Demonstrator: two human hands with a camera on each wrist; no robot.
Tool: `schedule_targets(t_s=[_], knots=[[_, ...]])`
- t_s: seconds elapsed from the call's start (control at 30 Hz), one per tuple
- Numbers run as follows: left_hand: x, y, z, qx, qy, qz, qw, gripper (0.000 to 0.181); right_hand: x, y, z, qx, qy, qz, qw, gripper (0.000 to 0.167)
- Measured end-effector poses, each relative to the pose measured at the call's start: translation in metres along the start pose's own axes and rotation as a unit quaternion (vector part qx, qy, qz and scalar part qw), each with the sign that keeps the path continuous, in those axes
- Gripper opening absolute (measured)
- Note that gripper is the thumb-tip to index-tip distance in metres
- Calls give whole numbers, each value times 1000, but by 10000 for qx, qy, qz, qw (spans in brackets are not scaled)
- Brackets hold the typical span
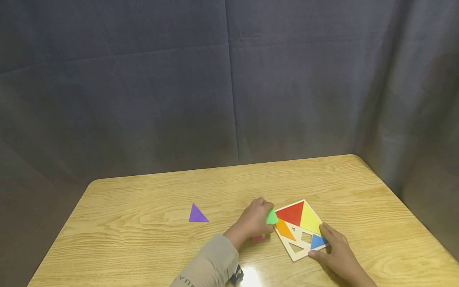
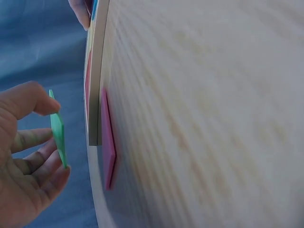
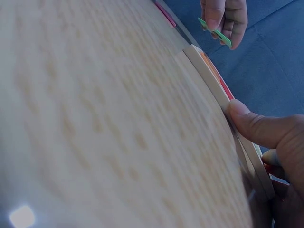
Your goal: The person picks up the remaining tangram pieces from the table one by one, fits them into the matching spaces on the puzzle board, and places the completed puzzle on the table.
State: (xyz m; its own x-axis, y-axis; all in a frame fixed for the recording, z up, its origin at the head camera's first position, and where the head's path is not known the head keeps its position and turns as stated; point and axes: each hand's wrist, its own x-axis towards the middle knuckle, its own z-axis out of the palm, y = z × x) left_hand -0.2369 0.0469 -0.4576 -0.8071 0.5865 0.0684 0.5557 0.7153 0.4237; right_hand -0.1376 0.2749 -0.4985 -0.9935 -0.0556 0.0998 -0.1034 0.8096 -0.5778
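My left hand (image 1: 255, 218) pinches a flat green tangram piece (image 1: 271, 217) between thumb and fingertips. In the left wrist view the green piece (image 2: 58, 130) is held up off the table, tilted nearly edge-on. A pink piece (image 1: 258, 238) lies on the table below that hand, partly hidden by it. To the right is a wooden tangram board (image 1: 295, 258), its near and right edges gripped by my right hand (image 1: 336, 252). Red (image 1: 292, 213), yellow (image 1: 309, 218), orange (image 1: 285, 229) and blue (image 1: 317, 241) pieces sit in the board, beside three bare cut-outs.
A purple triangle (image 1: 198, 215) lies on the wooden table (image 1: 143, 239), left of the left hand. By the left sleeve is a small dark object (image 1: 236, 275), partly hidden. Dark grey curtains (image 1: 161, 99) hang behind and beside the table.
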Motion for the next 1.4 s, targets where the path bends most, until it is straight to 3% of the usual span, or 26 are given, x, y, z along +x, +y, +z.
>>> schedule_targets(t_s=[0.23, 0.67, 1.13, 1.4], knots=[[1, 3, 0, 137, -113, 128, 9998, 57, 0, -2, 0, -51, -11, 59, 10000, 88], [0, 9, 2, -8, -239, 274, 9993, 53, 0, -4, -2, -9, -72, 126, 9999, 88], [-2, 14, 5, 131, -346, 611, 9974, 48, -1, -2, -1, -84, 61, -7, 9999, 87], [-2, 16, 8, 156, -530, 651, 9963, 46, -1, -2, 0, -59, 49, -24, 10000, 87]])
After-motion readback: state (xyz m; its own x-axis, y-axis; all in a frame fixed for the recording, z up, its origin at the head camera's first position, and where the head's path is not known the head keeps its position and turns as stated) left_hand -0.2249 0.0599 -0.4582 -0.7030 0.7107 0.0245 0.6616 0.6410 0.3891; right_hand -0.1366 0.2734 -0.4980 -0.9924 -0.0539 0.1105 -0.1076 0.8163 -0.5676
